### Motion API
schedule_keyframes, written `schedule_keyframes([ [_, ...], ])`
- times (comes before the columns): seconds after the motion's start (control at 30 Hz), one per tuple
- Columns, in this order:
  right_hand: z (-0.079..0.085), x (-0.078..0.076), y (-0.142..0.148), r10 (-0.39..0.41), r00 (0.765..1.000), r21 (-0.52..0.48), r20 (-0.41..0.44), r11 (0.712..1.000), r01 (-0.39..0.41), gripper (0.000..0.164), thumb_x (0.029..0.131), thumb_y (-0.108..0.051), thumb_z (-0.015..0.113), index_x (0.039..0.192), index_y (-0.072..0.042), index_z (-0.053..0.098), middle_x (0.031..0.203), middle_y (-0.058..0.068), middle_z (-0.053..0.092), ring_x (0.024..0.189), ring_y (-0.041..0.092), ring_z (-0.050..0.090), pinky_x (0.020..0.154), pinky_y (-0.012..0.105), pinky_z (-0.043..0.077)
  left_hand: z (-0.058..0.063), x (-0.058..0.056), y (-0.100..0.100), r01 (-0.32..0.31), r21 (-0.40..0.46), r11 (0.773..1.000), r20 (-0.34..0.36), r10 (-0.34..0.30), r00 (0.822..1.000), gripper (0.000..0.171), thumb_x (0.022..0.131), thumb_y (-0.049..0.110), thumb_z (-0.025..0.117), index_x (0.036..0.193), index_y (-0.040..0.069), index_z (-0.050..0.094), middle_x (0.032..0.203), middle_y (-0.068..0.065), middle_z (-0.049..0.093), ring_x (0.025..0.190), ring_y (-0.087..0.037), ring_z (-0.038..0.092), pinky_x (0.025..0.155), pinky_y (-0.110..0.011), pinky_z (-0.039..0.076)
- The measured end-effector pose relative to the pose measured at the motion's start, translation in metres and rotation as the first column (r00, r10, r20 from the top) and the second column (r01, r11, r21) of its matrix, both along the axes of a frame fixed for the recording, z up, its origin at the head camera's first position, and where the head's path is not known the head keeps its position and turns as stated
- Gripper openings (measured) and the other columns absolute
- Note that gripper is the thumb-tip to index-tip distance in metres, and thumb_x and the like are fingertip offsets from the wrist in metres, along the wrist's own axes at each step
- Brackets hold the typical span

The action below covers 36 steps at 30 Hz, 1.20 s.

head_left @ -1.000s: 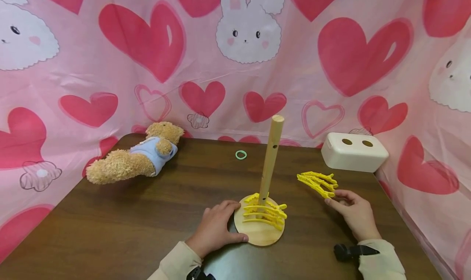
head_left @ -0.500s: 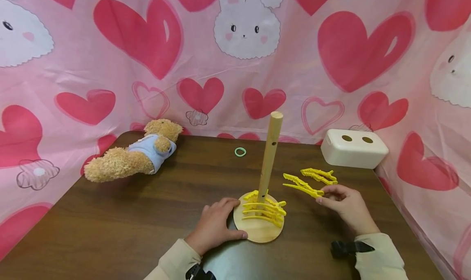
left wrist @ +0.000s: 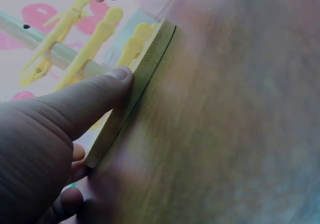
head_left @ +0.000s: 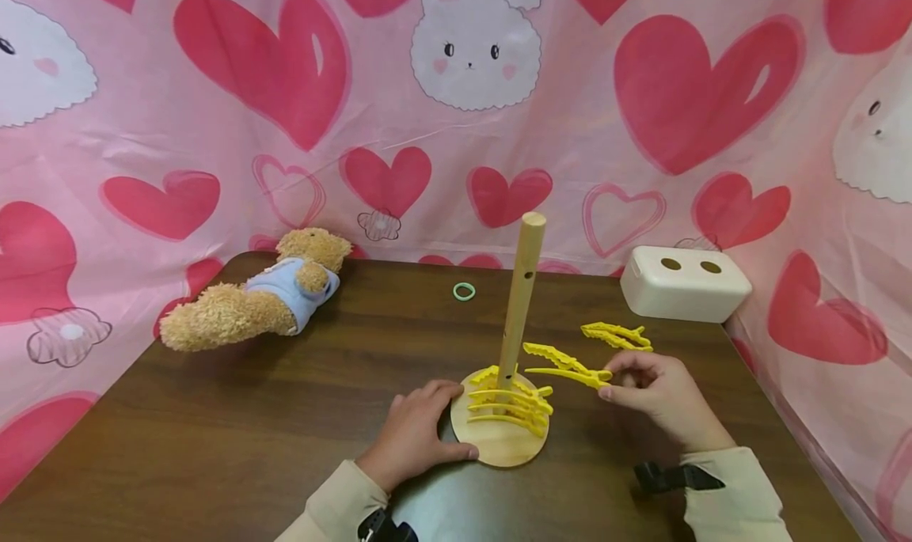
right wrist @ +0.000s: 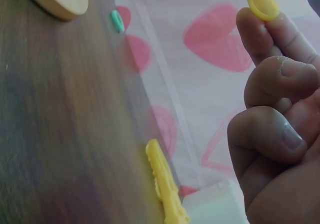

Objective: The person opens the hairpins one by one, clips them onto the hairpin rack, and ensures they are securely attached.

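Observation:
In the head view, a wooden stand has a round base and an upright post. Two yellow hair clips are clamped low around the post. My left hand grips the left edge of the base, thumb over the rim and fingers round the far side. To the right of the post, my right hand pinches the tail of another yellow hair clip; its toothed arms are spread and point at the post. Another yellow hair clip lies on the table beyond the right hand.
A teddy bear in a blue shirt lies at the back left. Near the table's back edge is a green ring. A white box with two holes stands at the back right, before a pink heart-patterned cloth.
My right hand has moved left with the pinched clip, away from the clip left on the table and closer to the post. My left hand keeps its hold on the base.

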State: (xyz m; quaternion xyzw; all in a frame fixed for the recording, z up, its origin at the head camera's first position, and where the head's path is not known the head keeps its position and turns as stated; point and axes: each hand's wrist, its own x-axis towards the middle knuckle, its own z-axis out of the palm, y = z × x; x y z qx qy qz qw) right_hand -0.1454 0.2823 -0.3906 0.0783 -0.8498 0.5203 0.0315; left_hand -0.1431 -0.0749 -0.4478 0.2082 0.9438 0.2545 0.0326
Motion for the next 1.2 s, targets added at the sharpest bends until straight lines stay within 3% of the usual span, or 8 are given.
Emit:
schedule_keyframes([
  [0.3,0.008,0.004,-0.011,0.099,0.990,0.006,-0.103,0.995,-0.099,0.025,0.074,-0.002,0.087,0.093,-0.004,0.070,0.064,0.001,0.052,0.056,0.014,0.047,0.049,0.030,0.040,0.000,-0.001,0.000,0.002,-0.004,1.000,0.015,-0.002,1.000,0.094,0.071,0.068,0.078,0.144,0.014,0.054,0.141,-0.003,0.055,0.124,-0.025,0.053,0.086,-0.043,0.038],
  [0.53,0.010,0.005,-0.024,0.076,0.995,-0.001,-0.067,0.997,-0.077,0.026,0.076,-0.007,0.087,0.096,-0.007,0.070,0.064,0.004,0.053,0.055,0.018,0.047,0.050,0.031,0.040,0.003,0.000,0.000,0.025,-0.009,1.000,0.010,-0.025,1.000,0.095,0.073,0.068,0.078,0.148,0.015,0.052,0.142,-0.003,0.053,0.124,-0.025,0.053,0.084,-0.043,0.036],
  [0.8,0.012,0.008,-0.039,0.114,0.988,-0.002,-0.109,0.993,-0.115,0.024,0.077,-0.008,0.087,0.094,-0.011,0.070,0.060,0.002,0.050,0.051,0.015,0.043,0.048,0.031,0.038,0.004,0.000,0.000,0.031,-0.024,0.999,0.020,-0.030,0.999,0.095,0.074,0.069,0.076,0.149,0.017,0.051,0.144,-0.002,0.052,0.125,-0.025,0.052,0.085,-0.043,0.036],
  [1.2,0.017,0.012,-0.059,0.098,0.992,-0.007,-0.073,0.995,-0.099,0.023,0.079,-0.019,0.087,0.095,-0.015,0.071,0.062,0.003,0.048,0.052,0.015,0.041,0.048,0.029,0.037,0.004,-0.001,-0.001,0.048,-0.019,0.999,0.014,-0.048,0.999,0.095,0.074,0.068,0.077,0.149,0.016,0.051,0.143,-0.003,0.052,0.124,-0.026,0.052,0.085,-0.044,0.036],
])
